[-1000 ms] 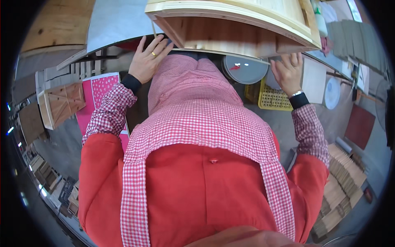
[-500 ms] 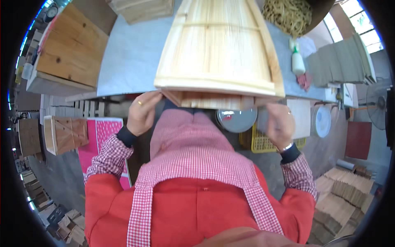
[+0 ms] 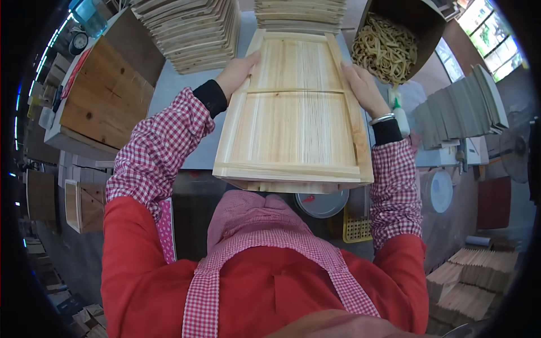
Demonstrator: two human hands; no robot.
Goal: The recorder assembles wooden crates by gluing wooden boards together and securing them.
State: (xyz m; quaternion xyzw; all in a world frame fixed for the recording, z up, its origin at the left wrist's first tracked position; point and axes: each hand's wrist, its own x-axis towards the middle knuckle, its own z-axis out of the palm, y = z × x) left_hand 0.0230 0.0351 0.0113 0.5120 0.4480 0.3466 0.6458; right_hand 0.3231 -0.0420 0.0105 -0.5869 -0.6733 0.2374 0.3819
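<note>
Two hands on a wooden box (image 3: 296, 127) over the counter (image 3: 205, 151).
Left hand (image 3: 238, 74) and right hand (image 3: 365, 91) keep a clamped grip on opposite side edges, presumably for balance; the box's near end overhangs the counter, with stacked panels (image 3: 194, 36) beyond.

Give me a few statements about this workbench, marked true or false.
1. The left hand holds the left side of a pale wooden box. True.
2. The right hand holds a bottle. False: it holds the right side of the pale wooden box.
3. Tan strips lie tangled in an open container. True.
4. A yellow basket stands on the tabletop. False: it is lower than the tabletop.
</note>
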